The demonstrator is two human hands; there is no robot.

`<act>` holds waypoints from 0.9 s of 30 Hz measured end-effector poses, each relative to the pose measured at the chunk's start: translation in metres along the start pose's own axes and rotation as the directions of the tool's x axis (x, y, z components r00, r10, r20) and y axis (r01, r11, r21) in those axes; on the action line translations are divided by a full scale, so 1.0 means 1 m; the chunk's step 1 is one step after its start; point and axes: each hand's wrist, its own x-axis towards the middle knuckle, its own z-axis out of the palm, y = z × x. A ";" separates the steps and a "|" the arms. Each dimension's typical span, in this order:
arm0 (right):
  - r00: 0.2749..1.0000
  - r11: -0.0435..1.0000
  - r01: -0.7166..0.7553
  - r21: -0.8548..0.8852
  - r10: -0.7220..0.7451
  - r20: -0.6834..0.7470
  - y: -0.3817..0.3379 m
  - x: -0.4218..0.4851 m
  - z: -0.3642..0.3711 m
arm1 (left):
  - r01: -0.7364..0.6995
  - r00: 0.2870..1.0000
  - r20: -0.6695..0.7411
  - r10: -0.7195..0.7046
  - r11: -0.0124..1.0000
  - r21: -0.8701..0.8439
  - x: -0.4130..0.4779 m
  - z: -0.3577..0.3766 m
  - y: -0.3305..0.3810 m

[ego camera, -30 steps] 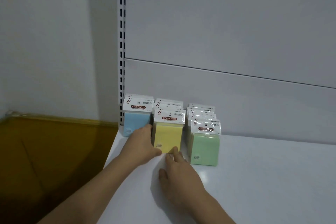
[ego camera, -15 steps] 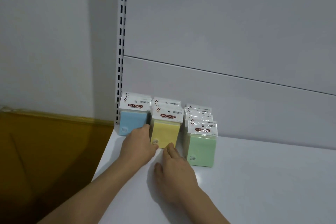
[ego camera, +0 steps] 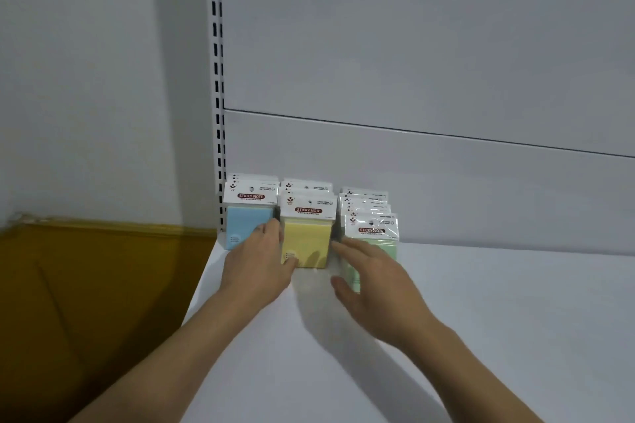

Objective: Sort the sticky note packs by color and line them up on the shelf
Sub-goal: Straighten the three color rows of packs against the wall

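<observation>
Three rows of sticky note packs stand upright at the back left of the white shelf (ego camera: 481, 319): blue packs (ego camera: 242, 223) on the left, yellow packs (ego camera: 309, 240) in the middle, green packs (ego camera: 372, 228) on the right. My left hand (ego camera: 257, 264) rests against the left side and lower front of the front yellow pack, its fingers between the blue and yellow rows. My right hand (ego camera: 369, 278) hovers with fingers spread in front of the front green pack, covering its lower part. Neither hand grips a pack.
A slotted white upright (ego camera: 217, 86) runs up the shelf's back left corner, with the grey back panel (ego camera: 412, 62) behind the packs. Left of the shelf's edge lies a dark yellow surface (ego camera: 86, 302) lower down. The shelf stretches bare to the right.
My right hand has moved from the front of the yellow pack rightward to the front of the green pack. My left hand stays at the yellow pack's left side.
</observation>
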 end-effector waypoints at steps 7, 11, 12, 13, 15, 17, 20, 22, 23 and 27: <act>0.972 0.978 -0.141 0.151 0.166 -0.165 0.067 -0.002 -0.013 | 0.000 0.998 0.068 0.005 0.997 -0.073 -0.018 0.008 0.048; 0.949 0.813 -0.276 0.513 0.316 0.010 0.108 0.015 -0.015 | 0.081 0.985 0.159 -0.064 0.992 -0.099 -0.027 0.028 0.076; 0.951 0.775 -0.296 0.559 0.294 0.095 0.117 0.019 -0.015 | 0.102 0.982 0.171 -0.083 0.990 -0.100 -0.027 0.033 0.082; 0.948 0.749 -0.317 0.582 0.264 0.177 0.124 0.023 -0.014 | 0.121 0.979 0.177 -0.101 0.987 -0.105 -0.027 0.037 0.088; 0.932 0.732 -0.349 0.585 0.204 0.301 0.135 0.029 -0.010 | 0.159 0.974 0.179 -0.136 0.980 -0.119 -0.028 0.043 0.096; 0.927 0.749 -0.330 0.575 0.144 0.345 0.141 0.037 -0.006 | 0.189 0.972 0.159 -0.171 0.976 -0.110 -0.029 0.048 0.101; 0.926 0.575 -0.316 0.754 0.016 0.376 0.148 0.048 -0.003 | 0.223 0.969 0.128 -0.211 0.971 -0.092 -0.028 0.053 0.104; 0.910 0.338 -0.342 0.877 -0.113 0.398 0.148 0.053 -0.002 | 0.235 0.968 0.115 -0.222 0.966 -0.112 -0.027 0.057 0.103; 0.905 0.221 -0.349 0.911 -0.173 0.389 0.148 0.054 -0.001 | 0.243 0.967 0.111 -0.229 0.961 -0.129 -0.028 0.059 0.103; 0.909 0.109 -0.343 0.933 -0.211 0.359 0.150 0.053 -0.002 | 0.270 0.963 0.065 -0.263 0.952 -0.143 -0.035 0.065 0.105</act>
